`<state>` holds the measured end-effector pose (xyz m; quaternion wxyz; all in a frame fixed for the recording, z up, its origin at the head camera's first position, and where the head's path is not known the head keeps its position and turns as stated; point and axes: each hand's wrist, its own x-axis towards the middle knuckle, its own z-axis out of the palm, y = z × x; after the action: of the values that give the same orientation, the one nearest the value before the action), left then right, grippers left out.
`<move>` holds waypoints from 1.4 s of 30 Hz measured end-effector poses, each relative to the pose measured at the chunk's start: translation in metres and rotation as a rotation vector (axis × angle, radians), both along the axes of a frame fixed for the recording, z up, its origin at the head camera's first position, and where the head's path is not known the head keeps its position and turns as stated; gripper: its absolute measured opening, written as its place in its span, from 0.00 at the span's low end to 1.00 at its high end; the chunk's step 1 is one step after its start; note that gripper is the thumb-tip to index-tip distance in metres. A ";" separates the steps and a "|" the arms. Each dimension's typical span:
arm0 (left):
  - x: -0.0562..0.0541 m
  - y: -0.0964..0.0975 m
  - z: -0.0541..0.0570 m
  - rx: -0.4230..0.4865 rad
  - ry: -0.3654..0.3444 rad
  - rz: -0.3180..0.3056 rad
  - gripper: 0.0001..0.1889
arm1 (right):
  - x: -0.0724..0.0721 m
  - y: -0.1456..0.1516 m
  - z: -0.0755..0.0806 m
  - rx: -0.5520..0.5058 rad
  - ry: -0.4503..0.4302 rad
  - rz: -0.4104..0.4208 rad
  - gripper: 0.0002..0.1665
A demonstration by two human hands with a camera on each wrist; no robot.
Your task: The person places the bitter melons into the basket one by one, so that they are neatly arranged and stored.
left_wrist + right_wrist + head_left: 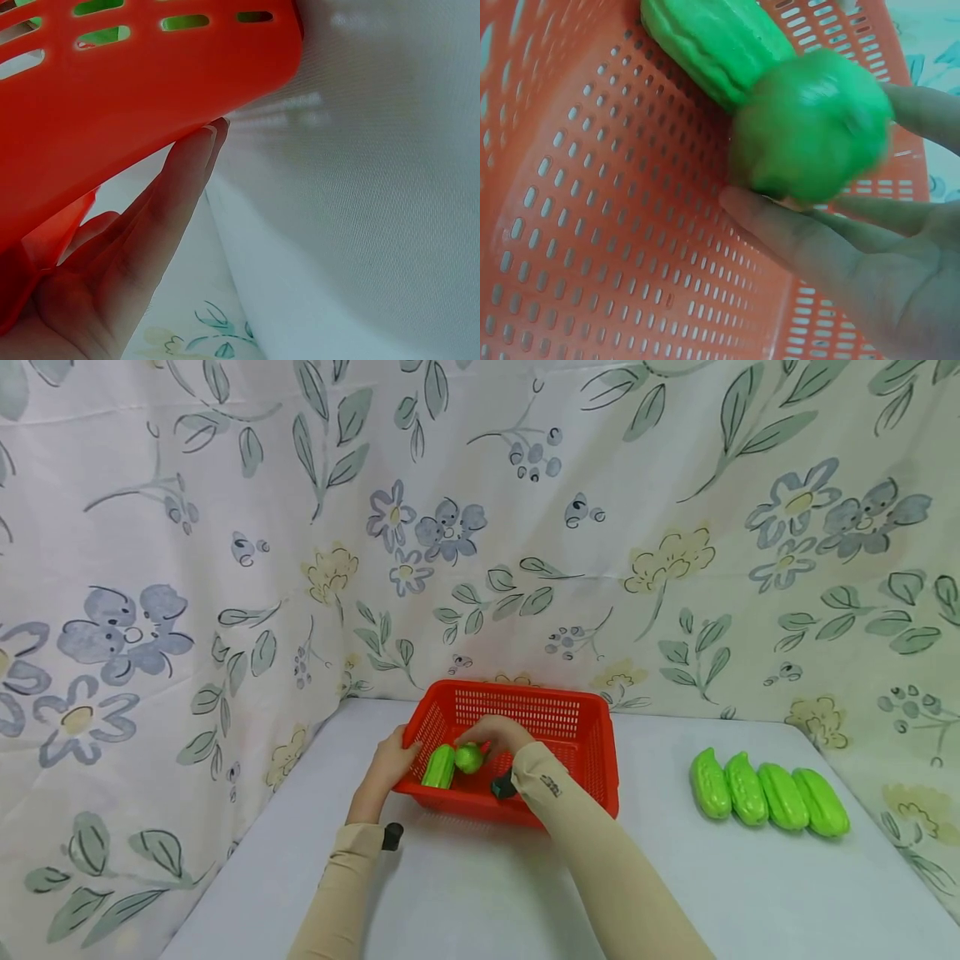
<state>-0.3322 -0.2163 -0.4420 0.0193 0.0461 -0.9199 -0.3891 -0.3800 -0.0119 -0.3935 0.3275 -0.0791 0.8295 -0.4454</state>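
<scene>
A red perforated plastic basket [592, 752] stands on the table near the back. My left hand [390, 762] grips its left rim, the thumb over the edge and the fingers [176, 180] against the outer wall in the left wrist view. Inside the basket, my right hand [504, 735] holds a green ridged gourd [810, 127], perhaps a bitter melon, between thumb and fingers. The held gourd is end-on and slightly blurred in the right wrist view. Beside it, a second green gourd [439, 767] lies at the basket's left side; its far end shows in the right wrist view [712, 45].
Several more green gourds [783, 797] lie side by side in a row on the right of the white table [465, 893]. A floral curtain [525, 635] hangs behind the basket and along the left side.
</scene>
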 end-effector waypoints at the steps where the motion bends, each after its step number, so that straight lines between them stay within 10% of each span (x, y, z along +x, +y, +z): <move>1: 0.000 0.000 0.000 -0.001 0.002 0.000 0.26 | 0.001 0.001 0.000 0.010 0.009 0.014 0.22; 23: 0.000 0.000 0.002 0.004 -0.007 -0.011 0.26 | 0.007 0.001 0.011 -0.073 -0.274 -0.152 0.43; 42: 0.001 0.000 0.001 -0.016 0.003 -0.006 0.26 | 0.012 0.006 0.013 0.014 -0.149 -0.054 0.41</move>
<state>-0.3313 -0.2163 -0.4414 0.0197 0.0428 -0.9231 -0.3817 -0.3678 -0.0056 -0.3803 0.3767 -0.0211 0.8078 -0.4529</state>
